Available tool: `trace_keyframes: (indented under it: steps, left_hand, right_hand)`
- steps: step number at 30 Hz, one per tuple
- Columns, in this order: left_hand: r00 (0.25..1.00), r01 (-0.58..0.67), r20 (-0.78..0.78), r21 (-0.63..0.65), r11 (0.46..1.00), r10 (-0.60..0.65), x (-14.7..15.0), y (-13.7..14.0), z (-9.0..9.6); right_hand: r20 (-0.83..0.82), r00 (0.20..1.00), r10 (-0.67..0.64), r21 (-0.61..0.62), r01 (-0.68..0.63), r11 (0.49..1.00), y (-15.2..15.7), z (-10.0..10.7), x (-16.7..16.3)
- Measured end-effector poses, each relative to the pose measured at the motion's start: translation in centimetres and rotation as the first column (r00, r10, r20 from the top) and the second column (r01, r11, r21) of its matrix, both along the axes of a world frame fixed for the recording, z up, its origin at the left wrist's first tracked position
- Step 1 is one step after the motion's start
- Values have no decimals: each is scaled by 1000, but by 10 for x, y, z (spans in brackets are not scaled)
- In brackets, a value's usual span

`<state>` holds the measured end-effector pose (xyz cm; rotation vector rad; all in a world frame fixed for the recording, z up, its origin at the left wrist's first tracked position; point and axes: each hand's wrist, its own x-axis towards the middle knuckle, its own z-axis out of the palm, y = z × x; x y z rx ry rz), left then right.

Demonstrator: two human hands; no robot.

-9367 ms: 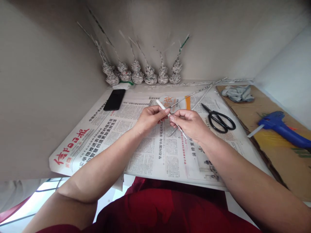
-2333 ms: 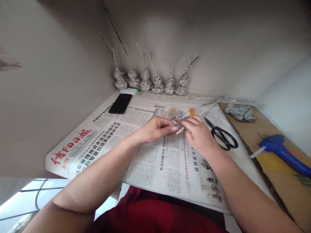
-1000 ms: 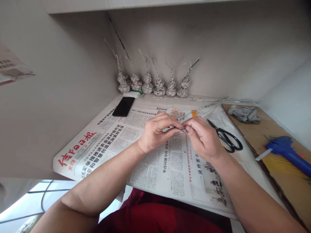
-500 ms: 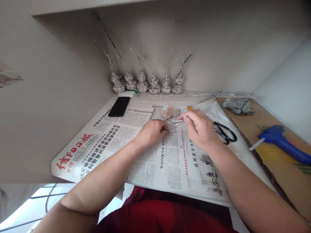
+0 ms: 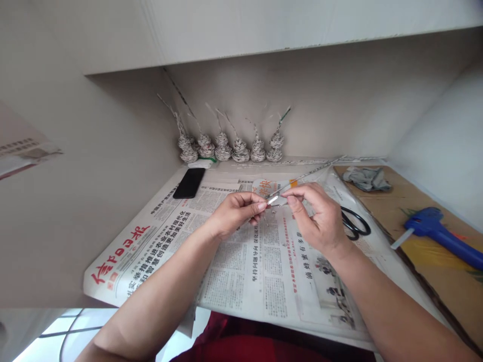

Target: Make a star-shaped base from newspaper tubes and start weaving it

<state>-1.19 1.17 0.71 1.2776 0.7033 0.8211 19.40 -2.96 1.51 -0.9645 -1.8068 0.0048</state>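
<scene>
My left hand (image 5: 239, 211) is closed in a pinch, and a short white paper strip (image 5: 272, 200), perhaps the end of a rolled tube, sticks out past its thumb tip. Just to its right, my right hand (image 5: 319, 218) has thumb and forefinger brought close together near that white end. Whatever lies between those two fingertips is too small to make out. Behind the hands, a long thin rolled-newspaper stick (image 5: 311, 175) slants up to the right. Black-handled scissors (image 5: 356, 222) rest beside my right wrist, partly covered by it.
Several woven paper gourds (image 5: 240, 150) stand along the back wall. A black phone (image 5: 189, 183) lies on the newspaper (image 5: 226, 261) at left. On the cardboard (image 5: 381, 221) at right are a crumpled grey cloth (image 5: 367, 178) and a blue glue gun (image 5: 441, 234). A shelf (image 5: 264, 30) overhangs the back.
My left hand has turned and lifted slightly, bringing the white paper end into view between its fingers. My right hand stays close by. The camera view has tilted upward.
</scene>
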Motion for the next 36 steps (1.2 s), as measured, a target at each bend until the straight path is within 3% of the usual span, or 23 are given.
trace_keyframes:
  steps: [4,11,16,19,27,36]
  left_hand:
    - [990,7,138,-130,991,11,1,0,1]
    - [955,-1,288,-250,968,75,3,4,1]
    - [917,-33,349,-416,909,194,6,4,6]
    - [855,-29,443,-479,877,270,6,6,8]
    - [663,-109,575,-559,822,479,6,12,9]
    - [593,-95,665,-501,860,453,6,11,8]
  right_hand:
    - [17,999,33,7,-33,999,0,-1,-2]
    - [88,995,50,22,-52,998,1,-5,-8]
    - [122,992,45,17,-47,999,3,-8,-10]
    - [114,991,64,10,-66,998,2,-10,-13]
    - [163,967,197,-166,-169,971,-8,-17,-28]
    - [123,963,240,-248,-204,947,-12,-21,-33]
